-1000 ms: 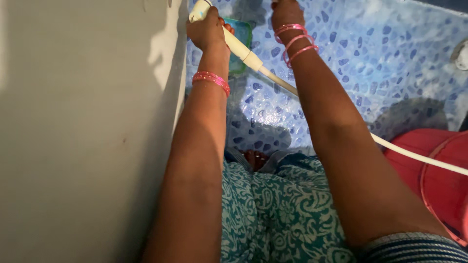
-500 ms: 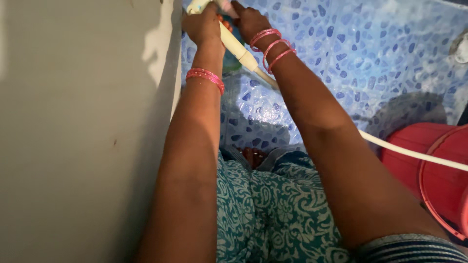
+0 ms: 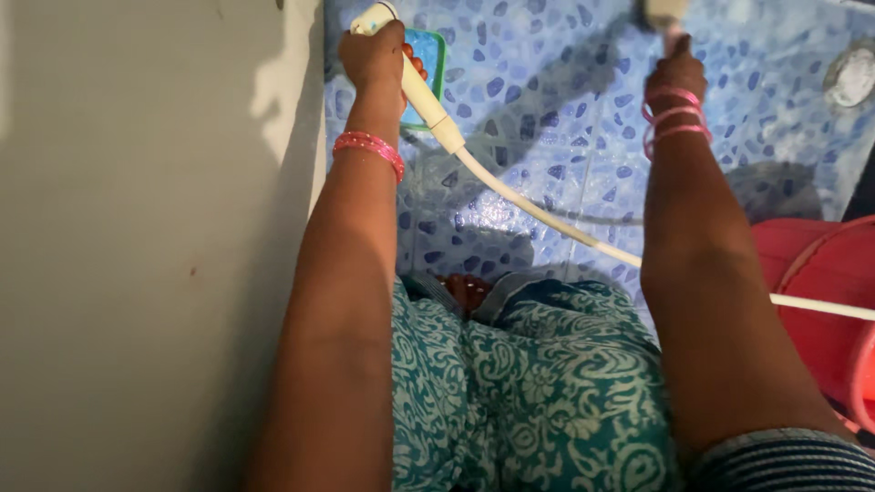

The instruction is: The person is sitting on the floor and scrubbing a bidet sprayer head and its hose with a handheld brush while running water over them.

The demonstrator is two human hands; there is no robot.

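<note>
The left hand is closed round the white plastic hand sprayer, a teal-rimmed rectangular object just behind it, while the right hand, well apart, grips a pale object at the frame's top edge.

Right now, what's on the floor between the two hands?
In the head view, only wet blue pebble-patterned floor lies between the left hand, which grips the white sprayer, and the right hand. The sprayer's hose runs lower down.
</note>
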